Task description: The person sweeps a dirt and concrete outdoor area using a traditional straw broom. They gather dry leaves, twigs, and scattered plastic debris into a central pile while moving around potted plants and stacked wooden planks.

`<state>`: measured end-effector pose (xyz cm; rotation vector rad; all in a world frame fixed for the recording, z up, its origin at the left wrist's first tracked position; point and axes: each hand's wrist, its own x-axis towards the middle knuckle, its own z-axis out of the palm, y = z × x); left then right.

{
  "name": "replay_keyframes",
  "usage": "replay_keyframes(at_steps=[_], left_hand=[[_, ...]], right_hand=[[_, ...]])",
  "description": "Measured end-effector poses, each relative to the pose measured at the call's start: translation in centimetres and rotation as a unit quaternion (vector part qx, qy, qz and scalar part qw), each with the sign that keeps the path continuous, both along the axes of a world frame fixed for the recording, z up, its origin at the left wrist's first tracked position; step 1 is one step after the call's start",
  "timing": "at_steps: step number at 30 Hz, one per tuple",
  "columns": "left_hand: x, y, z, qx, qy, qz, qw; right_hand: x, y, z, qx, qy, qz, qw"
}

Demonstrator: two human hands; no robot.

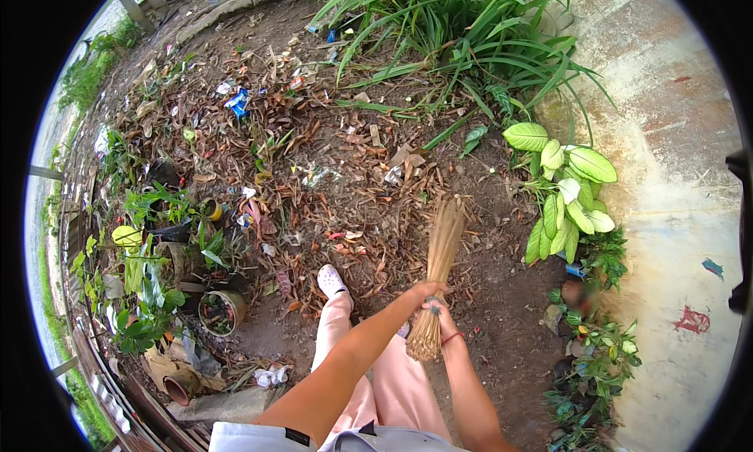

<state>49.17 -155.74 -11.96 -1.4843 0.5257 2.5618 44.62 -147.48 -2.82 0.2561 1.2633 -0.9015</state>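
A broom of bundled thin sticks (442, 249) slants in front of my legs, its spread tips touching or just over the leaf litter. My left hand (432, 288) wraps around the bundle near its middle. Just below it, my right hand (442, 315) grips the same bundle beside a greyish binding. The blunt butt end of the sticks hangs over my right trouser leg. Dry brown leaves (359, 258) mixed with litter cover the soil to the left of the broom. Darker soil (500, 311) with fewer leaves shows to its right.
Potted plants and a round pot (223, 313) stand at the left. A blue wrapper (238, 103) lies farther off among leaves. Long-leaved green plants (447, 34) grow at the top. A broad-leaved plant (567, 187) borders the pale wall (670, 228) on the right.
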Motion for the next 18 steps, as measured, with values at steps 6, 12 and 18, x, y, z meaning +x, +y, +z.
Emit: replay_keyframes(at_steps=[6,12,18], left_hand=[[11.4,-10.8,-2.2,-0.175,-0.220,0.153,0.947],[23.3,-20.6,7.4,-0.317,-0.146,0.239,0.906],[32.6,-22.7,12.4,-0.288,-0.223,0.202,0.909]], right_hand=[[5.8,-12.1,-4.7,-0.092,-0.162,0.208,0.960],[11.8,-23.2,-0.5,-0.178,-0.203,0.301,0.915],[4.8,-17.3,4.4,-0.203,-0.176,0.158,0.950]])
